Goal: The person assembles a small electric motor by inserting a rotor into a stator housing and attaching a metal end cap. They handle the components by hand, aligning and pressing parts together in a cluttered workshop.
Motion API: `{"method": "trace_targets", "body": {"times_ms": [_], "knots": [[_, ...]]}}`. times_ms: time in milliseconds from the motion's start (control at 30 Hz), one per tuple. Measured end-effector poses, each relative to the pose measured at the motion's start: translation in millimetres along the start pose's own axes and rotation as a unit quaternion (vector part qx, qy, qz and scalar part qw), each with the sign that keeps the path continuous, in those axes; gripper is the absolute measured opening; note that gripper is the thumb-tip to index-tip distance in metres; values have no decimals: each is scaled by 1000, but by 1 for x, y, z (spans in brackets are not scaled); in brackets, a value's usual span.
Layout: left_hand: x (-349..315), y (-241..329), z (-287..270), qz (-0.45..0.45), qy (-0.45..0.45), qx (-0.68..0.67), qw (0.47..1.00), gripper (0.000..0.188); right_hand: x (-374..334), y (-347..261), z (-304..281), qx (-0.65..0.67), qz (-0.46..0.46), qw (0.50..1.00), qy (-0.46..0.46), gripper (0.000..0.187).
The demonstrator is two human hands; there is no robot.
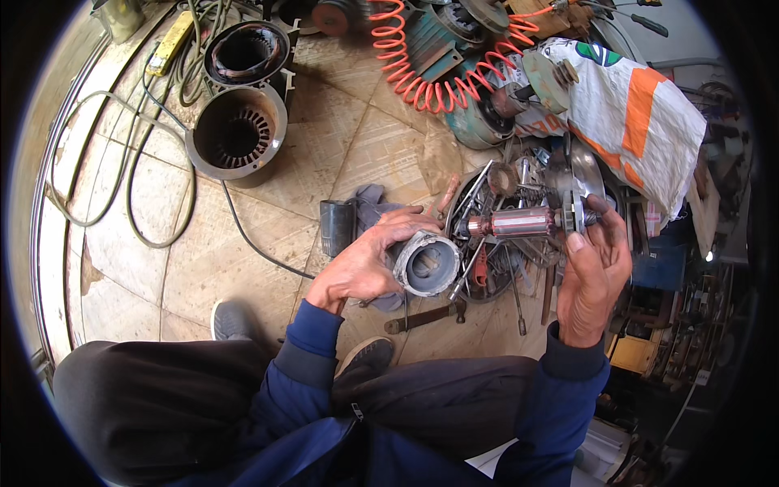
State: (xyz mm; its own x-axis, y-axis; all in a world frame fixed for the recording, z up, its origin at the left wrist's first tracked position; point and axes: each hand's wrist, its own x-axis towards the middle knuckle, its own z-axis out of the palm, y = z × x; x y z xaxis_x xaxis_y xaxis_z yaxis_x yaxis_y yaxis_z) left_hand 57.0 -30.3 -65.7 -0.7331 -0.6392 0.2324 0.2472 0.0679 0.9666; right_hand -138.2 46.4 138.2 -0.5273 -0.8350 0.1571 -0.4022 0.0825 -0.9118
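Note:
My left hand (375, 256) is closed round a grey hollow motor housing (428, 266), its round opening turned up toward me. To the right, my right hand (596, 276) grips a motor armature (523, 222) by its metal end plate (578, 217). The armature lies level, its reddish, striped core pointing left toward the housing, with a gap between the two. Beneath it is a round tray full of metal tools and small parts (487, 280). Just left of my left hand stands a dark cylindrical piece (337, 227) beside a grey cloth (369, 204).
Two open motor stators (235, 134) stand at the upper left near cables and a yellow power strip (170, 45). An orange coiled hose (422, 93) crosses teal motor parts at the top. A white sack (633, 114) lies at right. A hammer (426, 317) rests on the tiled floor.

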Motion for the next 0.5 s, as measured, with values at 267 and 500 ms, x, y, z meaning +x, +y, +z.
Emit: {"method": "trace_targets", "body": {"times_ms": [267,500], "knots": [[0,-5,-2,12,-2,6,1000,80,-2,-3,2,22,35,999,7,61],[-7,-28,11,-68,65,64,993,69,1,-1,2,81,49,996,-4,57]]}}
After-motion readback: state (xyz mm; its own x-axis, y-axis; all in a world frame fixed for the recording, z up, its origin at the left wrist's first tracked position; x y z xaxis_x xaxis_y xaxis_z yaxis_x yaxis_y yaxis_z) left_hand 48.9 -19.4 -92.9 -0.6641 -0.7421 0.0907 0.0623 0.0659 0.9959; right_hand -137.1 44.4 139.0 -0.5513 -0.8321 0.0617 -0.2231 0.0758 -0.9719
